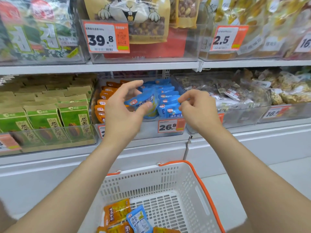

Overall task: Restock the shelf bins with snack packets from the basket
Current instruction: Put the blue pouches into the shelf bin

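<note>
Far left on the lower shelf: green cartons [45, 121], upright in tight rows inside a clear bin. Next along, the middle bin [139, 132], clear-walled, with orange packets [103, 98] standing on edge down its left side. Over that bin, the left hand [124, 106], fingers spread and half curled, pinching a blue packet [143, 102] between thumb and fingers, tilted, between the orange rows and the blue. Just to the right, blue stock packets [168, 96] on edge in rows, filling the bin's right side. On the bin's front, a price tag [170, 126] reading 26.8. Below, nearer the camera, the white basket [185, 179] with orange handles, holding several orange snack packets [116, 211] and a loose blue packet [138, 219] at its left end. Further right, the right hand [196, 108], fingers curled tight, fingertips at the right edge of the blue rows; impossible to tell whether pinching a packet or gripping nothing. Far right, clear bags [244, 93] of mixed snacks heaped in another bin.
</note>
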A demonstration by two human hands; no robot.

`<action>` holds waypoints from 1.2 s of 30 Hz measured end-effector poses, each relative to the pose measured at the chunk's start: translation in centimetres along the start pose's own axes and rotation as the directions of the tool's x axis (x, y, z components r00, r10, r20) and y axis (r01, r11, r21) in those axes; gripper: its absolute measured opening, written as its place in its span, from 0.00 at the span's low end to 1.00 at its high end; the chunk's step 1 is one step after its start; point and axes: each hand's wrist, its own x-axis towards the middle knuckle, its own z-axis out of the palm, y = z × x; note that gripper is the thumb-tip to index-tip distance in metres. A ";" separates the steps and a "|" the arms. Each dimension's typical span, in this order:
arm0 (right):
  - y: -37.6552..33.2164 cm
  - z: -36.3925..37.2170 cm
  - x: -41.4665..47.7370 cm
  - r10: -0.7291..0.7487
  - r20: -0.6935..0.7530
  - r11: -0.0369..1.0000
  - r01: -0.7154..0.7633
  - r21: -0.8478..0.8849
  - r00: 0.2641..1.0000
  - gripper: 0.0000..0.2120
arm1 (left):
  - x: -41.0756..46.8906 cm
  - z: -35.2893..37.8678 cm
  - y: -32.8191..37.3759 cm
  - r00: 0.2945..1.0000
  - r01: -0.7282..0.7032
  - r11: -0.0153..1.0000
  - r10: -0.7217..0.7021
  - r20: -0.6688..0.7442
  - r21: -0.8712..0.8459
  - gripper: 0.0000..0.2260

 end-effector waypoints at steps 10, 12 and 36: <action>1.1 0.4 2.0 -0.017 0.002 0.997 0.017 -0.071 1.000 0.13 | 5.2 5.0 -1.4 0.996 -0.088 0.897 0.064 0.068 0.433 0.13; 1.4 0.8 2.4 -0.070 0.010 0.989 0.070 -0.129 0.998 0.14 | 5.6 5.7 -1.4 0.997 -0.065 0.854 0.034 0.070 0.515 0.13; 2.8 3.7 5.4 -0.193 0.279 0.793 0.317 -0.520 0.941 0.22 | 8.3 9.9 -5.3 0.951 -0.244 0.551 -0.026 0.309 0.798 0.20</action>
